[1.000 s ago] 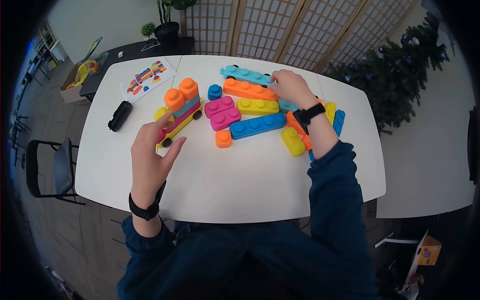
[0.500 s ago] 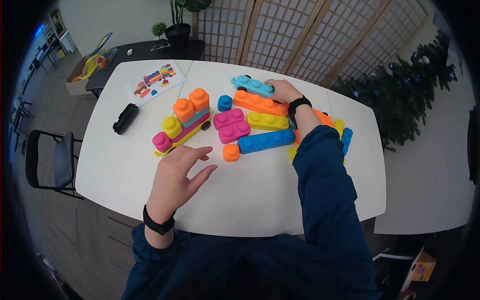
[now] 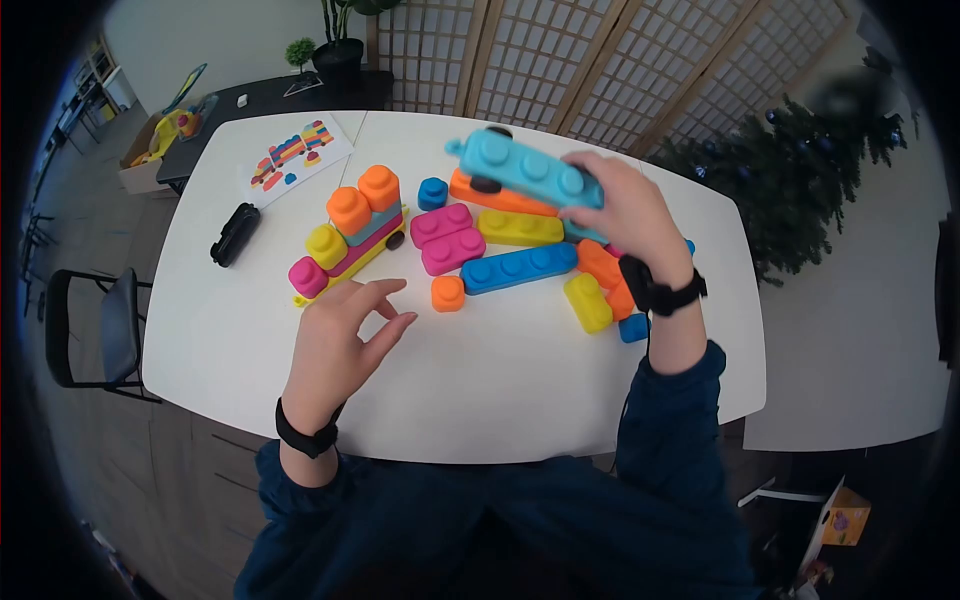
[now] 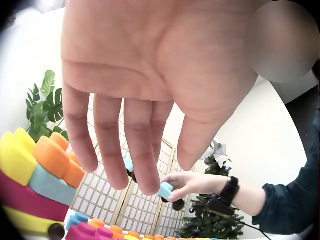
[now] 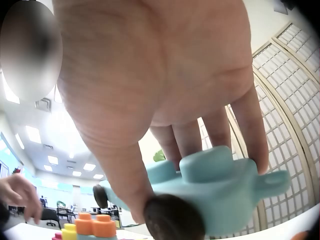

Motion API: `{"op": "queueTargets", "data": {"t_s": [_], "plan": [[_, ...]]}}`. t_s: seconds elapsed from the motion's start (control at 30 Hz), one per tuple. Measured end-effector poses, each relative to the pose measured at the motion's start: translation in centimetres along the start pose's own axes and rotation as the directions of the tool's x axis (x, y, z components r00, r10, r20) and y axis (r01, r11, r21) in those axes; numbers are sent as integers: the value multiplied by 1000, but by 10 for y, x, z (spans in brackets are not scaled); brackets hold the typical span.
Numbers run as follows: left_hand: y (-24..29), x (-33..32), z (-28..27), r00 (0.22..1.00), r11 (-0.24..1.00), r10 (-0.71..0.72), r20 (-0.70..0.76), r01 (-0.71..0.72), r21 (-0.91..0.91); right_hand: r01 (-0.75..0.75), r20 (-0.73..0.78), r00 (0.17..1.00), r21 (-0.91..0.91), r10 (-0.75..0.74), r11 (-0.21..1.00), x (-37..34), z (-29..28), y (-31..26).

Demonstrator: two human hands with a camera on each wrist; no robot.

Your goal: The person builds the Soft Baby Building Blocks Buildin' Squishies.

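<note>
My right hand (image 3: 630, 210) grips one end of a light blue toy train car (image 3: 525, 170) with black wheels and studs on top, held up over the back of the table. In the right wrist view the thumb lies along one side of the train car (image 5: 215, 195) and the fingers along the other. My left hand (image 3: 345, 335) hovers near the table's front left, fingers loosely bent and holding nothing. Just beyond it stands a built yellow train car (image 3: 375, 252) carrying pink, yellow, light blue and orange blocks.
Loose blocks lie mid-table: two pink blocks (image 3: 450, 240), a long blue block (image 3: 520, 268), a yellow block (image 3: 520, 227) and a small orange block (image 3: 448, 294). Several more surround a yellow block (image 3: 588, 304) at right. A picture sheet (image 3: 300, 155) and a black case (image 3: 236, 235) lie at left.
My right hand has taken hold of the light blue train car and lifted it off the table toward me. My left hand has drawn back from the built train car.
</note>
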State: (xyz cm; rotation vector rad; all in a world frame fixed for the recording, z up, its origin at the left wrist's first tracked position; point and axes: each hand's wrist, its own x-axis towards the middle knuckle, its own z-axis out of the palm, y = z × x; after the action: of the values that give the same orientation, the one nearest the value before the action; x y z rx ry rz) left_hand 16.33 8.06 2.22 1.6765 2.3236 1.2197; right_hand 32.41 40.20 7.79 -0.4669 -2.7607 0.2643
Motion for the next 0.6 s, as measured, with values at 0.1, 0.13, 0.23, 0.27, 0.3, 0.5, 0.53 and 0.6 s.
{"op": "queueTargets", "data": {"t_s": [0.1,0.13,0.23,0.27,0.3,0.5,0.53,0.6], "plan": [[1,1,5,998,999,-34,-45,33,-24,49,36,998,48,-51,998,-52,5,-21],[3,1,6,999,999,-31,-41,29,-28,106,42,993,77,-109,991,-66,11,-25],[7,0,12,1000,997,1,-12,-2,-77,-1,212,977,173,-36,985,-97,30,-46],[6,0,14,998,997,36,50,-32,-77,-1,213,976,174,-37,985,-104,39,-48],[7,0,18,991,995,70,113,-62,-77,-12,251,968,159,-29,987,-110,50,-48],[1,-7,49,939,999,27,344,-34,13,-31,282,959,164,-17,986,-129,89,-44],[1,-8,53,925,999,1,380,-16,35,-32,273,962,151,-11,988,-130,90,-44],[2,-10,60,922,999,-8,386,-7,37,-34,263,965,138,-3,990,-132,92,-45]]}}
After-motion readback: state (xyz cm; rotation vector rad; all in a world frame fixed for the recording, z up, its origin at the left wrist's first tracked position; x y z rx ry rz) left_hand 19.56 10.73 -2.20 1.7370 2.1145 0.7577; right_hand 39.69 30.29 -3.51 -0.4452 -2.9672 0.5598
